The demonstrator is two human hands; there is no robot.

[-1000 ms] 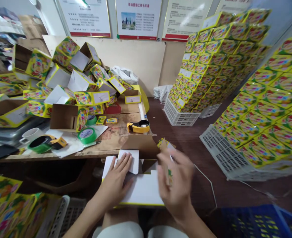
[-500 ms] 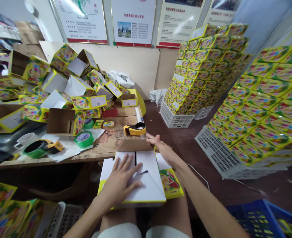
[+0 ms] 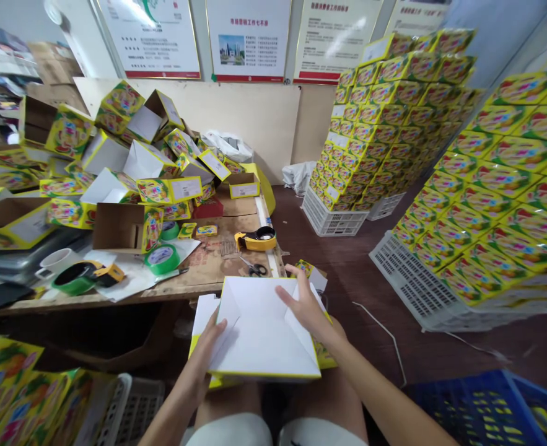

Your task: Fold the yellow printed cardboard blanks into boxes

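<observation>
A cardboard box [image 3: 264, 334], white on its bare face with yellow edges, rests across my lap with creased flaps at both sides. My left hand [image 3: 210, 341] grips its left side, thumb on the white face. At the far right corner, my right hand [image 3: 308, 306] holds the right side, with its thumb over the white face and its index finger raised past the far edge. More yellow printed cardboard [image 3: 324, 356] shows beneath on the right, partly hidden by the right forearm.
Scissors [image 3: 254, 267] and a yellow tape dispenser [image 3: 257, 239] lie on the table's near right part. Green tape [image 3: 161, 259], a mug [image 3: 57, 263] and a heap of open boxes [image 3: 129, 229] are left. Stacked cartons [image 3: 370, 124] stand on white crates [image 3: 333, 217]; a blue crate [image 3: 468, 409] is lower right.
My left hand has gone from lying flat on the white face to gripping the left side. The brown far flap and the central slit no longer show. My right hand has moved nearer to me.
</observation>
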